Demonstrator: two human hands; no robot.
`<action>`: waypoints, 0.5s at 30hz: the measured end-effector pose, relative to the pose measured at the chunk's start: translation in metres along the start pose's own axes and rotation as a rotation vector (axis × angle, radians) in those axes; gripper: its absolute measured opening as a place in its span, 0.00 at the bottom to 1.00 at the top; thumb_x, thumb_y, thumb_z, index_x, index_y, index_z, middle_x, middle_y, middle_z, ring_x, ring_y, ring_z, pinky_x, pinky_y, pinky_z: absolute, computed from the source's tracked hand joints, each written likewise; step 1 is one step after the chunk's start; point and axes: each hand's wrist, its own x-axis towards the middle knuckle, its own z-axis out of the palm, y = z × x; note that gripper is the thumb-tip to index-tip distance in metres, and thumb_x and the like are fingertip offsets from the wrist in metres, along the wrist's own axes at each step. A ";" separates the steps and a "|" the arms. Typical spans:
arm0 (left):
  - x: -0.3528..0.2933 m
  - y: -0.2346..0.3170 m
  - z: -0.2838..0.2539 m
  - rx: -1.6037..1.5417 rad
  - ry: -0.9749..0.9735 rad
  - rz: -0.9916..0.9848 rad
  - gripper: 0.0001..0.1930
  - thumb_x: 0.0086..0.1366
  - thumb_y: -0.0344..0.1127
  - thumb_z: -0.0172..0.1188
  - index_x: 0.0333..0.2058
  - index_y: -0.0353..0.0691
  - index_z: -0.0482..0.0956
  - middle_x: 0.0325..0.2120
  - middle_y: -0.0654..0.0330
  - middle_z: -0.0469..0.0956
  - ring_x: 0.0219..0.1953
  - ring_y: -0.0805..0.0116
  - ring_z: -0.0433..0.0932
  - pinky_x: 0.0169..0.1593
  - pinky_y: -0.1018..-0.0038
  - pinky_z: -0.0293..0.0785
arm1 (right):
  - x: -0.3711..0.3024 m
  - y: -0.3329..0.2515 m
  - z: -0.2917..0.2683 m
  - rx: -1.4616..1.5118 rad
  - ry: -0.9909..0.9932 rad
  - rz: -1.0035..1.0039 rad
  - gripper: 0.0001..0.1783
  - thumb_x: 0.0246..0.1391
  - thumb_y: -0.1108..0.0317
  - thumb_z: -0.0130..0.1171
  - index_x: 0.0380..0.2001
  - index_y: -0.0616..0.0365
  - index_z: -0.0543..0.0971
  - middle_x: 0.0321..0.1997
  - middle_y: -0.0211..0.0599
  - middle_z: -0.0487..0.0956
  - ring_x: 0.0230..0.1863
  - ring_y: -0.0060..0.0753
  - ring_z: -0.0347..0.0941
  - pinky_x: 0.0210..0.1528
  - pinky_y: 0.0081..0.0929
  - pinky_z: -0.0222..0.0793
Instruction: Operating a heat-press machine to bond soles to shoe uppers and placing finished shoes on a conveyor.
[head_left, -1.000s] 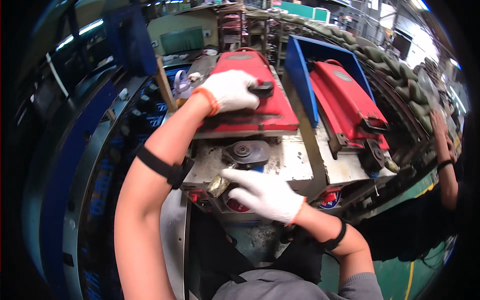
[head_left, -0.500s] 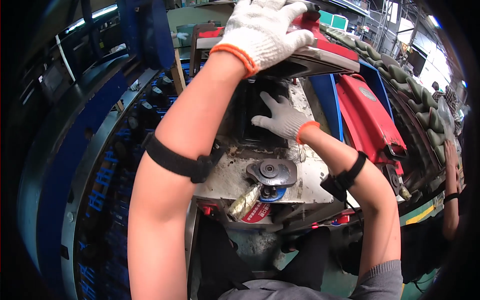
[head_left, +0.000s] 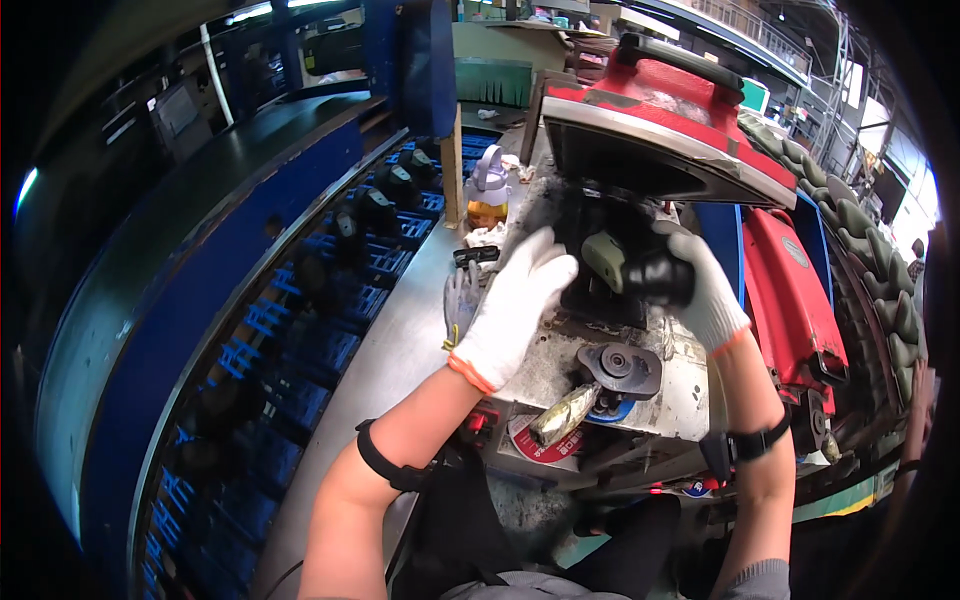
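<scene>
My right hand (head_left: 712,300), in a white knit glove with an orange cuff, grips a black shoe (head_left: 660,278) on an olive-green shoe last (head_left: 604,260), over the dark bed of a machine. The shoe is slightly blurred, and part of it lies behind the glove. My left hand (head_left: 525,295), gloved the same way, is left of the shoe with fingers stretched out and nothing in them. Above both hands the machine's red lid (head_left: 665,105) stands raised, its dark underside showing. Nearer me sits a grey metal clamp (head_left: 620,368) with a tape-wrapped handle (head_left: 566,414).
To the left runs a rack with blue bars (head_left: 262,318) carrying dark shoes, beside a metal ledge (head_left: 345,440). A grey glove (head_left: 461,300) and a bottle of amber liquid (head_left: 487,190) lie beyond. Right are a closed red lid (head_left: 790,290) and a row of green lasts (head_left: 880,260); another person's arm (head_left: 915,410) shows.
The red lid has come into view raised, and my left hand has left it and dropped toward me. My right hand, empty on the bed before, now holds the shoe. The view has shifted left.
</scene>
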 end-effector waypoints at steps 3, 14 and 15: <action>-0.019 -0.005 -0.005 -0.570 -0.256 -0.202 0.33 0.78 0.55 0.60 0.70 0.40 0.67 0.60 0.57 0.77 0.57 0.64 0.78 0.63 0.64 0.77 | -0.050 -0.006 0.043 0.120 -0.164 -0.120 0.39 0.64 0.46 0.58 0.74 0.52 0.68 0.62 0.42 0.80 0.49 0.35 0.85 0.44 0.36 0.84; -0.140 0.004 -0.107 -0.777 0.004 0.077 0.32 0.67 0.43 0.57 0.67 0.34 0.71 0.58 0.45 0.80 0.60 0.51 0.83 0.67 0.52 0.79 | -0.130 0.003 0.103 -0.452 -0.430 -0.433 0.47 0.64 0.52 0.63 0.80 0.60 0.60 0.80 0.47 0.65 0.81 0.45 0.60 0.77 0.44 0.59; -0.143 0.007 -0.131 -0.700 0.211 0.057 0.30 0.67 0.40 0.57 0.65 0.34 0.72 0.58 0.46 0.81 0.58 0.51 0.84 0.66 0.52 0.80 | -0.135 0.003 0.092 -0.463 -0.313 -0.508 0.48 0.65 0.47 0.61 0.79 0.63 0.60 0.80 0.49 0.65 0.80 0.46 0.61 0.77 0.44 0.60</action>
